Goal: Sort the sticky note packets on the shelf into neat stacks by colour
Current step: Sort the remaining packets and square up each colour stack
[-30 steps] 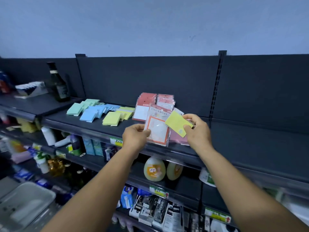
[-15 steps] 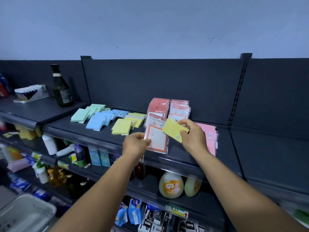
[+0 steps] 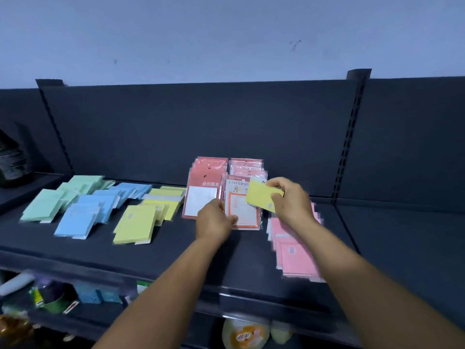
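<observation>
My right hand (image 3: pixel 292 200) pinches a yellow sticky note packet (image 3: pixel 259 196) above the shelf (image 3: pixel 176 258). My left hand (image 3: pixel 214 222) grips the lower left edge of a white-and-orange packet (image 3: pixel 242 210) marked UNIVERSITY. Behind it lie red packets (image 3: pixel 205 187) and a second red pile (image 3: pixel 247 166). Pink packets (image 3: pixel 294 250) lie under my right forearm. To the left are loose rows of green packets (image 3: pixel 60 197), blue packets (image 3: pixel 88 212) and yellow packets (image 3: pixel 143 217).
A dark bottle (image 3: pixel 11 159) stands on the neighbouring shelf at far left. Below the shelf's front lip are blue sponges (image 3: pixel 97 294), bottles and round yellow goods (image 3: pixel 245 335). The shelf section to the right (image 3: pixel 402 235) is bare.
The camera has come closer and turned right, so the shelf fills the view. Both hands keep their packets; the right hand has kept the yellow packet over the white-and-orange one.
</observation>
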